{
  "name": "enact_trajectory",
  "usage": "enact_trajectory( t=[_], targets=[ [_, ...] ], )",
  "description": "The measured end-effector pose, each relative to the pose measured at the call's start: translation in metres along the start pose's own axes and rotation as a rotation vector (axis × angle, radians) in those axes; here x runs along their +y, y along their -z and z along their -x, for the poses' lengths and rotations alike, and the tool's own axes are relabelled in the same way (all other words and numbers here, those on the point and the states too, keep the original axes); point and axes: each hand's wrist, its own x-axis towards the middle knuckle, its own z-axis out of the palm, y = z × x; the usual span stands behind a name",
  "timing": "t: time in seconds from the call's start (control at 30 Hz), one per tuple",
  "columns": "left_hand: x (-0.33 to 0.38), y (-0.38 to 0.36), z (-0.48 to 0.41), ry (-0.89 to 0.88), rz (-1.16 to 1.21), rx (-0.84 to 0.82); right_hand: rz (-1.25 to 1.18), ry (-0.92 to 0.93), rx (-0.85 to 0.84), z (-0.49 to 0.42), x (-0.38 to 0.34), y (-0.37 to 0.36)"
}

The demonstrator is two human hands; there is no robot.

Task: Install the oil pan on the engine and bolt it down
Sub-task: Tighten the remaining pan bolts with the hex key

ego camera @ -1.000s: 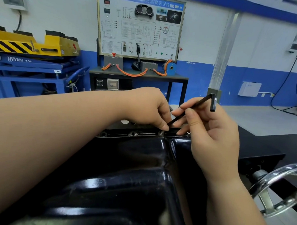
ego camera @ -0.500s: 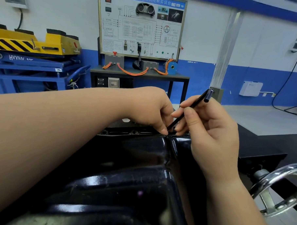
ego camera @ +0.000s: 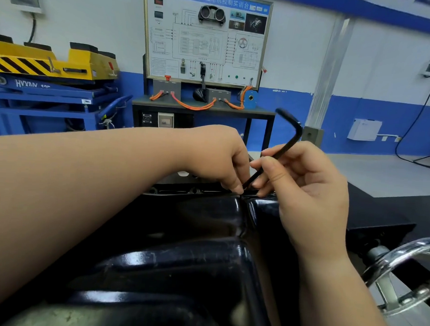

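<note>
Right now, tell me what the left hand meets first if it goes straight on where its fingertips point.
Probably the oil pan's rim, just below the left hand, by the hex key tip; depth unclear.

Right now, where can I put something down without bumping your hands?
The black bench right of the right hand, bordered by the pan and the shiny wheel, looks bare. The pan's near top is free but rounded. Crowded: the pan's far edge, where the left hand and right hand meet at the hex key.
</note>
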Motion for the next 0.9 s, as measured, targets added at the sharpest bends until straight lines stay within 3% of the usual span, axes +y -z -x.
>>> enact_trajectory(
  t=[0.23, 0.5, 0.9],
  targets=[
    [-0.0002, -0.0012, -0.0012, -0.028, 0.033, -0.014, -0.064, -0.065, 0.031, 0.0009, 0.0026, 0.0003],
    [0.0005, 0.0006, -0.0027, -0.018, -0.056, 0.015, -0.017, -0.039, -0.154, 0.0006, -0.0017, 0.0022],
    [0.0037, -0.0022, -0.0011, -0.103, -0.05, 0.021, 0.053, -0.051, -0.079, 0.0009, 0.0019, 0.0031]
  ],
)
